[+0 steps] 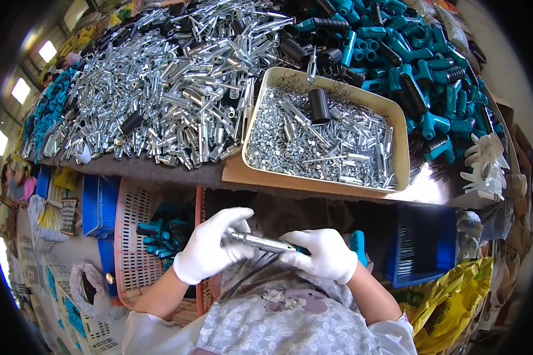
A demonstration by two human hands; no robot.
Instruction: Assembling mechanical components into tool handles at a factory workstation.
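**Assembly Station: Part in Hand**

Below the worktop (160, 171) edge, over my lap, I hold one metal rod (260, 241) between both gloved hands. My left hand (210, 251) is closed around its blunt end; my right hand (323, 254) is closed on the other end, where a teal handle (356, 241) shows behind the glove. The rod lies nearly level, tilted slightly down to my right.

Progress, as I judge it: early to middle. Finished teal-handled pieces lie in the pink basket (133, 236) to my left, too overlapped to count; I make out roughly half a dozen. Far more stock remains unworked.

Count:
- Rods in hand: one.
- Beige tray (397, 118) on the worktop: one, filled with small screws and pins beyond counting, plus one black sleeve (318, 105) lying on top.
- Loose metal tubes (177, 77): one large heap, uncountable.
- Teal and black handles (420, 65): one large heap, uncountable.
- Spare white gloves (484, 163): one bundle at the right edge.
- Blue crate (423, 242): one, right of my knees.
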